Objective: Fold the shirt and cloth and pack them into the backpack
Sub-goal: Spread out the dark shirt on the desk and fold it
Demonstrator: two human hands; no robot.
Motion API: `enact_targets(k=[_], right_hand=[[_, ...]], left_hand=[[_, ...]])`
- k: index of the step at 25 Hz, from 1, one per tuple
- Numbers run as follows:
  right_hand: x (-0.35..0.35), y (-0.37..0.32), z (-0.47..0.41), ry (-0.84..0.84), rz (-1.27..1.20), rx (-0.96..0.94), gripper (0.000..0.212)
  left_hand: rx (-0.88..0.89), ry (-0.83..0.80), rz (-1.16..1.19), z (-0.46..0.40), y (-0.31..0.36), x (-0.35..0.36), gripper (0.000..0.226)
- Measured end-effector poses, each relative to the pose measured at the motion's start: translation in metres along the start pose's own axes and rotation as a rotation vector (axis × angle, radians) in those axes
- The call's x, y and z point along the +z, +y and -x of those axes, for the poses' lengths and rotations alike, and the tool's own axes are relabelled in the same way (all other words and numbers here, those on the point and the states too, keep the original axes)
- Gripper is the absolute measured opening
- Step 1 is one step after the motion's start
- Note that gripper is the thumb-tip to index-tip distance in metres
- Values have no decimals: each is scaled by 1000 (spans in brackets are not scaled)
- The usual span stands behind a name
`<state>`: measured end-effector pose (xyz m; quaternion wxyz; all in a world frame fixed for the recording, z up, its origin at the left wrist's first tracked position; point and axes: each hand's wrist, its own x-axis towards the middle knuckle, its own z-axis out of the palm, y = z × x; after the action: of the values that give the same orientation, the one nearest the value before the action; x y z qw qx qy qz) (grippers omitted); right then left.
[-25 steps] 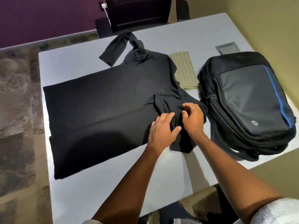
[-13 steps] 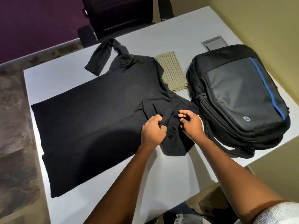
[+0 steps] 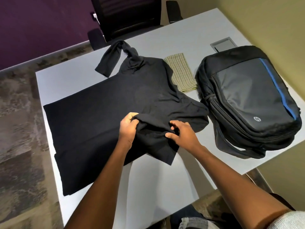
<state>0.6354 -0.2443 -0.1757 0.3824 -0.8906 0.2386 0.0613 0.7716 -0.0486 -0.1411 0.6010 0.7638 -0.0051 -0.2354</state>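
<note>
A black shirt (image 3: 102,116) lies spread across the white table (image 3: 69,76), its far sleeve twisted toward the back edge. My left hand (image 3: 127,128) grips a bunched fold of the near sleeve area. My right hand (image 3: 183,133) pinches the same sleeve fabric a little to the right. A striped olive cloth (image 3: 181,73) lies folded behind the shirt, partly covered by its shoulder. The black and grey backpack (image 3: 247,100) with a blue stripe lies flat at the right, apparently closed.
A dark office chair (image 3: 127,17) stands behind the table's far edge. A grey cable hatch (image 3: 222,45) is set into the tabletop behind the backpack. The backpack's strap hangs over the table's near right edge. Patterned carpet lies to the left.
Both hands have closed on the near sleeve and lifted and bunched it; earlier my left hand lay flat on the fabric. The camera view has shifted.
</note>
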Motion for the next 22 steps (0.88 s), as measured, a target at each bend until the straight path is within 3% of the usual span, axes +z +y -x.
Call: enact_targets(k=[2, 4, 7, 11, 16, 22], right_hand=[[13, -11, 1, 36, 27, 0, 60], [21, -21, -1, 53, 71, 4, 55], [27, -30, -6, -2, 121, 36, 49], [30, -35, -8, -47, 127, 11, 43], [29, -34, -11, -63, 139, 36, 47], [29, -38, -12, -105, 191, 2, 40]], left_hand=[[68, -23, -147, -10, -2, -19, 35], [9, -22, -233, -13, -12, -34, 39], [-201, 178, -346, 4, -39, -45, 59], [-528, 400, -216, 55, -58, -10, 59], [-528, 387, -314, 79, -56, 40, 67], [-650, 365, -257, 52, -48, 32, 38]])
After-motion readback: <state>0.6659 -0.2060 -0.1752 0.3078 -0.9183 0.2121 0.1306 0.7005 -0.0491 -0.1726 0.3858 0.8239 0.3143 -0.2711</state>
